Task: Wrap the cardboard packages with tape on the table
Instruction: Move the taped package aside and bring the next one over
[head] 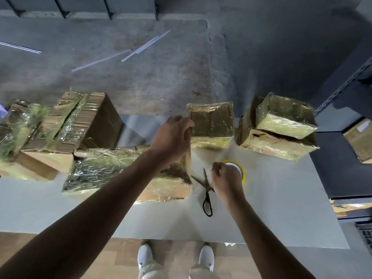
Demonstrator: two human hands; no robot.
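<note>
The left hand (173,135) curls its fingers over the left edge of a small taped package (213,125) at the far side of the surface (281,208). The right hand (225,176) grips a yellow tape roll (240,169), just beside the scissors (207,196).

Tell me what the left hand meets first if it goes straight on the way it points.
The small wrapped package: the left hand reaches toward its left edge, fingertips apparently touching it, though depth is unclear.
</note>
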